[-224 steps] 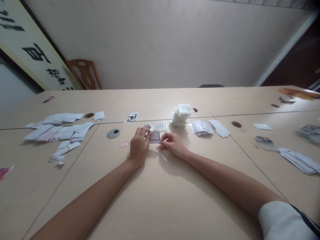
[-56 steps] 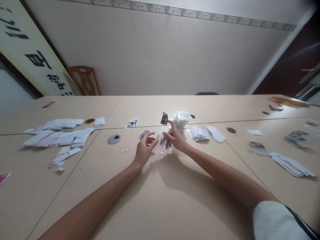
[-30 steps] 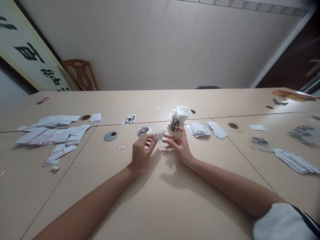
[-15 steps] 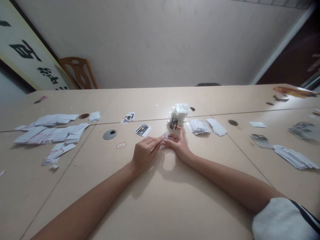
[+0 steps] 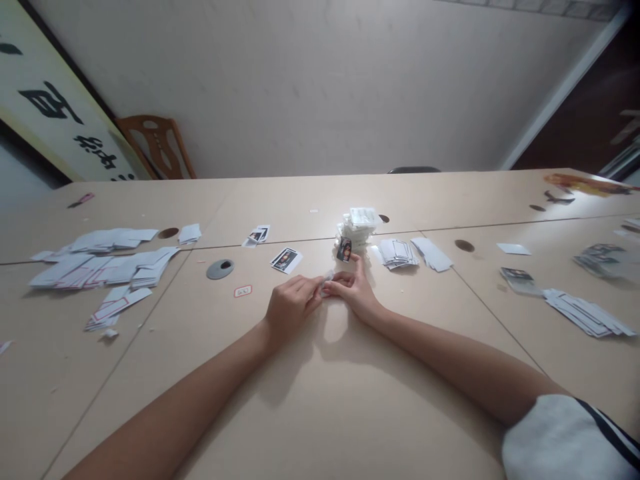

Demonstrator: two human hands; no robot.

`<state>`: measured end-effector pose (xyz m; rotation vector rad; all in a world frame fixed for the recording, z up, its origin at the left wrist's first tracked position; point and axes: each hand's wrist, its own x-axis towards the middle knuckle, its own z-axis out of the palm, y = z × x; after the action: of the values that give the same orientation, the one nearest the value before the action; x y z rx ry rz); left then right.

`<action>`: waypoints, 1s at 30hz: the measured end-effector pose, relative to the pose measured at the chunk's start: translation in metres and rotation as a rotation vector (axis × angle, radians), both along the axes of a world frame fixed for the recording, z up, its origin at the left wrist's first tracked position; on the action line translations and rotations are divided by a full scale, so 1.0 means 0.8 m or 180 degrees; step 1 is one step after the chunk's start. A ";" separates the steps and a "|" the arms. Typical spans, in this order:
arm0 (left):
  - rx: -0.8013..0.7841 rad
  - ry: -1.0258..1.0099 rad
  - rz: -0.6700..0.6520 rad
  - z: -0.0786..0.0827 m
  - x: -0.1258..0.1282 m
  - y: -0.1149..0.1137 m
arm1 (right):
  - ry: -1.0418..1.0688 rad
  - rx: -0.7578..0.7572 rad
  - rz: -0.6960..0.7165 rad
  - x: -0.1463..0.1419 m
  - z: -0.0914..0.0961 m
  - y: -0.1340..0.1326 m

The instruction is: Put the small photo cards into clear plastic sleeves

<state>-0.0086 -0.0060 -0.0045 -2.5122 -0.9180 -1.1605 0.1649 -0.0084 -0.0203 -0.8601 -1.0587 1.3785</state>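
- Nearest me, both bare forearms run out over the pale beige wooden table (image 5: 330, 413); my white cuff is cut off at the bottom right corner.
- My left hand (image 5: 291, 308) is curled nearly closed, fingertips pinching the small clear plastic sleeve (image 5: 327, 278).
- The sleeve sits just off the tabletop between my two hands. It's blurred, so I can't tell which way its opening faces.
- My right hand (image 5: 354, 291) is loosely closed: its lower fingers meet the sleeve, and its upper fingers hold up the small dark portrait photo card (image 5: 344, 249).
- The card stands upright, long axis vertical, printed face towards me, with its bottom edge hidden by my fingers.
- Just behind the card is a leaning stack of clear wrapped packets (image 5: 361, 223), contents unreadable.
- To the left, a white-bordered photo print (image 5: 286, 259) lies flat, beside a grey round cable cap (image 5: 221, 269).
- Far left is a spread of white cards with red edging (image 5: 103, 267).
- Far right, more card piles (image 5: 583, 313) are cut off by the frame.
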 end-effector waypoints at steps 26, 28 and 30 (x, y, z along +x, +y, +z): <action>-0.1577 -0.2157 0.0647 0.003 -0.002 0.003 | 0.0606 -0.0205 -0.0048 0.001 -0.009 0.014; -0.1569 -0.2133 0.0619 0.003 -0.002 0.002 | 0.0575 -0.0186 -0.0073 0.001 -0.009 0.014; -0.1579 -0.2139 0.0579 0.003 -0.002 0.002 | 0.0543 -0.0191 -0.0068 0.001 -0.007 0.012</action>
<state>-0.0101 -0.0048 -0.0021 -2.2975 -1.7399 -1.9580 0.1654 0.0012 -0.0262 -0.7799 -0.8791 1.4447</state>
